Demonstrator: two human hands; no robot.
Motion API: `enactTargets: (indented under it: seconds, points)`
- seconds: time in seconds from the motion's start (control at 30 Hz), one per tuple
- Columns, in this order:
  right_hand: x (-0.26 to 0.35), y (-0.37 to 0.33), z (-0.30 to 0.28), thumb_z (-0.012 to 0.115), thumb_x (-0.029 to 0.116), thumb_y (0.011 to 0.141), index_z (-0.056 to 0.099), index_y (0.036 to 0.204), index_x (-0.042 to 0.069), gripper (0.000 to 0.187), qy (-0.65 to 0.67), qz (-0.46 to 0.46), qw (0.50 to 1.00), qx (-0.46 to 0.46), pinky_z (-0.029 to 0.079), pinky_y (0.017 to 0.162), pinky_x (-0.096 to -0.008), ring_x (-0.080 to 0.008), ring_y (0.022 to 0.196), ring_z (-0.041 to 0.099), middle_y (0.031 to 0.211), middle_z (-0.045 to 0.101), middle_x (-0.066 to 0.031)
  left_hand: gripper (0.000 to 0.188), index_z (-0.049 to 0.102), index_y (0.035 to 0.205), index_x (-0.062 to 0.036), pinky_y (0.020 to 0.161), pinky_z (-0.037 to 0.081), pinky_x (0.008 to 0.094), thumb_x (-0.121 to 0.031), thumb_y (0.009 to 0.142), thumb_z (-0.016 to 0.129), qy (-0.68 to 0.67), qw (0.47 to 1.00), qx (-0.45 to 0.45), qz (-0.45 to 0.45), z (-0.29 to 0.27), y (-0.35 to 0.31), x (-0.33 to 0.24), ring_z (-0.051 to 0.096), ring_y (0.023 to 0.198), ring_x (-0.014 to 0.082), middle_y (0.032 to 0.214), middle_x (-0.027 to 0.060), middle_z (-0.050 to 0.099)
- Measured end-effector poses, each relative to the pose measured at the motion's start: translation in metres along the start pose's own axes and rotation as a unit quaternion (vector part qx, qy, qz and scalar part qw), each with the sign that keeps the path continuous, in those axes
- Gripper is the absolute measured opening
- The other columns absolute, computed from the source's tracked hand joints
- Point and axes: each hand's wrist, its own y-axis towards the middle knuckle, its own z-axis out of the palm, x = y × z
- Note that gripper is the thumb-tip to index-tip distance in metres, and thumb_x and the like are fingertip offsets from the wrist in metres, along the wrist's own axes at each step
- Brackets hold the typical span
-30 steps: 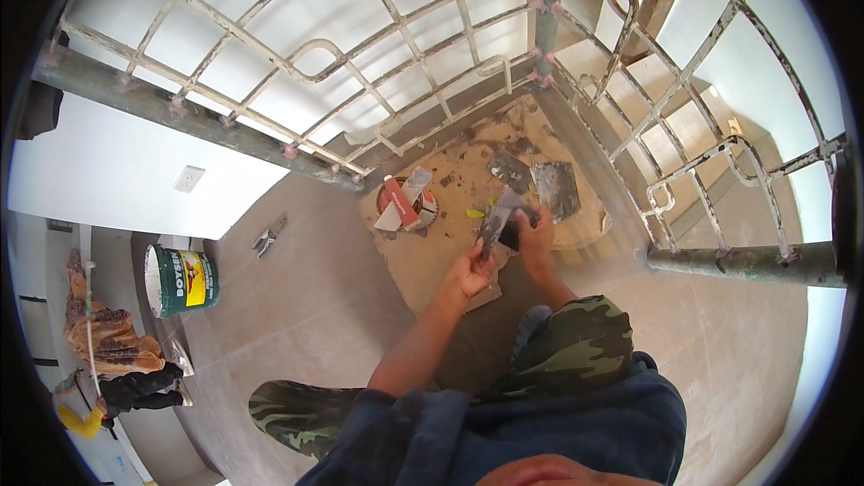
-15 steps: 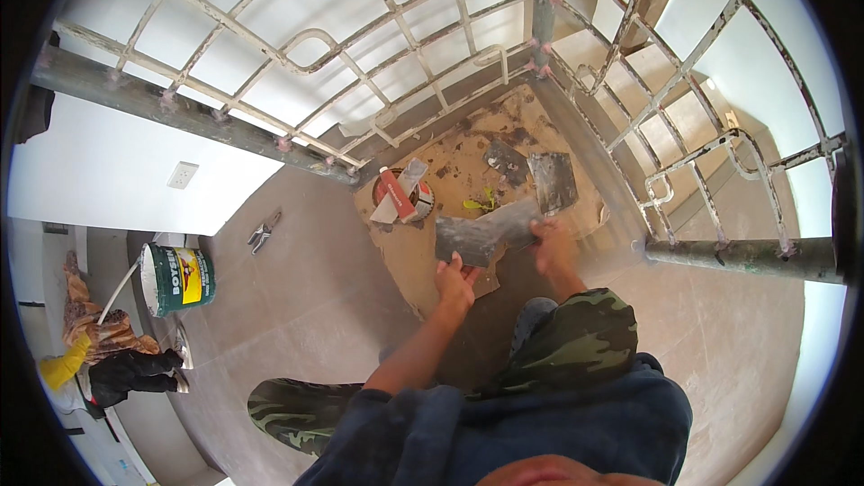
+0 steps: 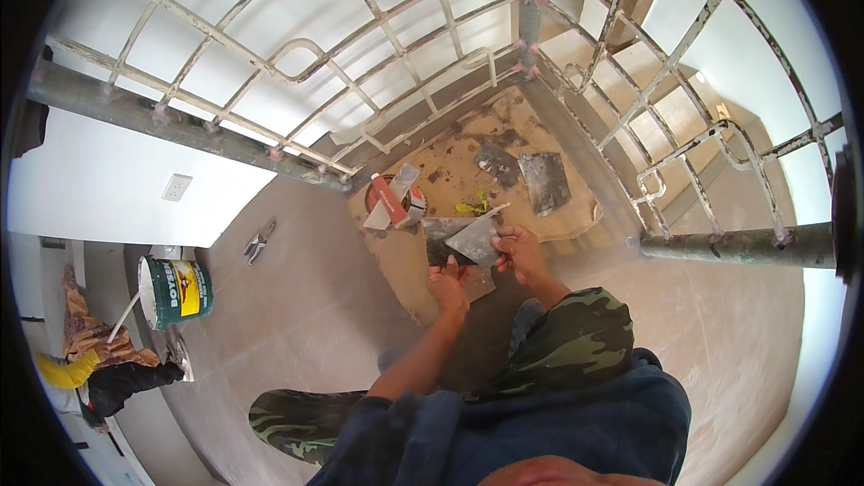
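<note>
The right hand grips 1 wide putty knife by its near edge, blade pointing left. The left hand closes on a darker flat blade just beneath it; the 2 blades overlap. Both sit over a stained cardboard sheet on the floor. Farther left on the cardboard stands a small open can, and 2 more trowels lie far right. A paint bucket stands well apart, left.

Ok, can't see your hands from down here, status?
Right hand grips putty knife. Left hand on grey hawk plate. Small can close beside; railing just ahead.
</note>
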Motion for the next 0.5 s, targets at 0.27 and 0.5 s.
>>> enactTargets:
  seconds: [0.27, 0.5]
  points:
    - [-0.014, 0.001, -0.001, 0.063, 0.014, 0.090, 0.052, 0.116, 0.000, 0.031, -0.016, -0.029, 0.998, 0.052, 0.051, 0.049, -0.0314, -0.0186, 0.060, 0.059, 0.094, 0.060, -0.0107, 0.011, 0.047, 0.091, -0.0046, 0.067, 0.059, 0.0332, -0.005, 0.095, 0.058, -0.008, 0.997, 0.074, -0.016, -0.003, -0.001, -0.003, 0.062, 0.072, 0.0184, 0.087, 0.0069, 0.058]
    - [-0.048, 0.008, 0.009, 0.054, 0.007, 0.093, 0.042, 0.131, -0.003, 0.041, -0.016, -0.053, 0.998, -0.015, 0.055, 0.052, -0.0307, -0.0196, 0.064, 0.064, 0.090, 0.060, -0.0102, 0.011, 0.041, 0.106, -0.0047, 0.078, 0.056, 0.0406, -0.006, 0.100, 0.049, -0.020, 0.996, -0.031, -0.084, -0.048, 0.022, 0.005, 0.058, 0.076, 0.0253, 0.090, 0.0067, 0.050]
